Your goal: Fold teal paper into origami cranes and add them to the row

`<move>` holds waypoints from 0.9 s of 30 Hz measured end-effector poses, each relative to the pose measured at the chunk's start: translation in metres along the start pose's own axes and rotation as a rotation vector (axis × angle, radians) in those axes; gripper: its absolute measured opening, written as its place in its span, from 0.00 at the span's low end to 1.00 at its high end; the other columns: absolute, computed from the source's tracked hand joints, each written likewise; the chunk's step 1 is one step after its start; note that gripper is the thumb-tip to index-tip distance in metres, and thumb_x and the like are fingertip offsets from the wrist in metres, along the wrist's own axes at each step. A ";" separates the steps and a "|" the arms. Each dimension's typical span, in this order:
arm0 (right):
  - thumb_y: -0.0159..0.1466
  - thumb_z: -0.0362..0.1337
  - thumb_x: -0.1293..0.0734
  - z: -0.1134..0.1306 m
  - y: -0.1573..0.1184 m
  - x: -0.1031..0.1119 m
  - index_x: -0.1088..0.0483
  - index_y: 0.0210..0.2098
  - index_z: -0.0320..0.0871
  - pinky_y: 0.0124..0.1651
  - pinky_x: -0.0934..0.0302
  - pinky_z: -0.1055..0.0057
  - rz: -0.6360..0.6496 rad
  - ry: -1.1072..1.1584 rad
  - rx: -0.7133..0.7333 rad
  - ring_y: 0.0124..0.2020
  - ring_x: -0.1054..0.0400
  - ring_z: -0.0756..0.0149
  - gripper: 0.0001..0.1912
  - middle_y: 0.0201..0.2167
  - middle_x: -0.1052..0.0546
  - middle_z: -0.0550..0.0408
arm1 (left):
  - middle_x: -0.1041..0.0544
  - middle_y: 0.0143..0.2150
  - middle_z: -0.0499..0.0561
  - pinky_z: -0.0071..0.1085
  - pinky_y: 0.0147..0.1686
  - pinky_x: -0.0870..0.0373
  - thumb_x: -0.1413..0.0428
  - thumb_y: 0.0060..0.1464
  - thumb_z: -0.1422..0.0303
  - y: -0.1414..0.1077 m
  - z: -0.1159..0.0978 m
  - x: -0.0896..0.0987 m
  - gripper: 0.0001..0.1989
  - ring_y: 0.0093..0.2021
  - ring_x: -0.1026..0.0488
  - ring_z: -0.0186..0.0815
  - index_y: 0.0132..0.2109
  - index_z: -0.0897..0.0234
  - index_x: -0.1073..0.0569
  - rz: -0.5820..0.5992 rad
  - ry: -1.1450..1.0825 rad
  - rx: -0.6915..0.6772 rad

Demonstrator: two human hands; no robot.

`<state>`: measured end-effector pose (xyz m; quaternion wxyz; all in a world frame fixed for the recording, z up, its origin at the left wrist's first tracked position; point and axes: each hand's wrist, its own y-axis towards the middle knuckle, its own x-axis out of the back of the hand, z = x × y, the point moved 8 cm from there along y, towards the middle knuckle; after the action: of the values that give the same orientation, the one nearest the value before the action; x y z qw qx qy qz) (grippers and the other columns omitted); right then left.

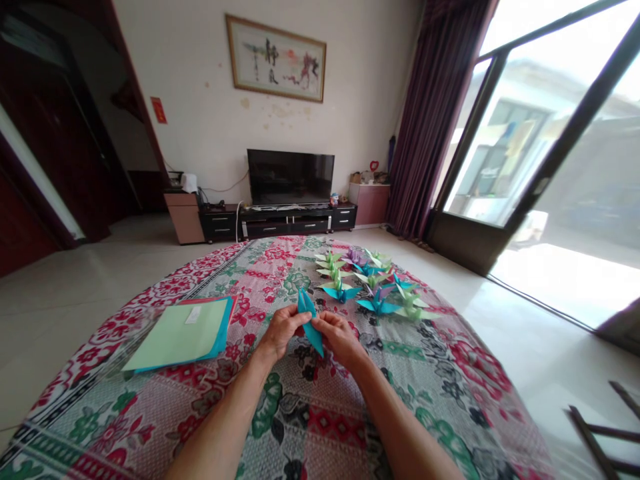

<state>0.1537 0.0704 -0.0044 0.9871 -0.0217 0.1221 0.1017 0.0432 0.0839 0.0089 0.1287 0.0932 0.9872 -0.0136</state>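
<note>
A piece of blue folded paper (314, 338), long and pointed at both ends, is held upright at a slant above the table. Its upper end is split into two points. My left hand (284, 329) pinches its left side between thumb and fingers. From the right, my right hand (336, 335) pinches the same paper near its middle. Just beyond my hands stand several folded paper cranes, among them a blue crane (341, 292), another blue crane (379, 303) and a light green crane (413, 308).
Left of my hands lies a stack of coloured paper (185, 337), light green on top, with a small white slip (193, 315). A patterned cloth covers the round table (200, 427). Beyond stand a television (291, 177) and low cabinets. A dark wooden frame (600, 433) stands at the lower right.
</note>
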 end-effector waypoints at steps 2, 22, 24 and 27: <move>0.49 0.46 0.30 -0.004 -0.001 0.002 0.36 0.22 0.42 0.14 0.60 0.78 0.019 -0.056 -0.055 0.11 0.53 0.79 0.15 0.11 0.40 0.67 | 0.34 0.17 0.42 0.20 0.17 0.44 0.38 0.38 0.64 0.000 -0.005 0.005 0.11 0.16 0.41 0.23 0.25 0.67 0.30 -0.008 0.045 -0.032; 0.48 0.39 0.27 0.004 0.001 0.010 0.29 0.32 0.43 0.34 0.37 0.73 -0.236 0.427 0.166 0.30 0.32 0.71 0.12 0.30 0.24 0.58 | 0.23 0.26 0.48 0.22 0.16 0.33 0.37 0.36 0.67 0.003 0.009 0.018 0.16 0.23 0.25 0.33 0.35 0.66 0.30 -0.265 -0.283 0.042; 0.48 0.40 0.27 0.004 0.004 0.018 0.29 0.29 0.43 0.32 0.38 0.74 -0.284 0.412 0.192 0.27 0.33 0.73 0.12 0.27 0.25 0.59 | 0.24 0.25 0.47 0.22 0.17 0.34 0.36 0.36 0.65 0.003 0.010 0.018 0.17 0.23 0.25 0.34 0.35 0.66 0.30 -0.229 -0.228 0.052; 0.48 0.40 0.27 0.008 0.005 0.027 0.29 0.28 0.42 0.31 0.38 0.74 -0.299 0.356 0.226 0.25 0.34 0.73 0.11 0.25 0.26 0.60 | 0.26 0.24 0.45 0.23 0.20 0.35 0.37 0.37 0.63 0.002 0.004 0.024 0.14 0.23 0.27 0.31 0.32 0.66 0.28 -0.214 -0.078 0.011</move>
<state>0.1803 0.0811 -0.0035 0.9502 0.0533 0.3001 -0.0650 0.0218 0.0897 -0.0016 0.1645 -0.0126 0.9856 -0.0364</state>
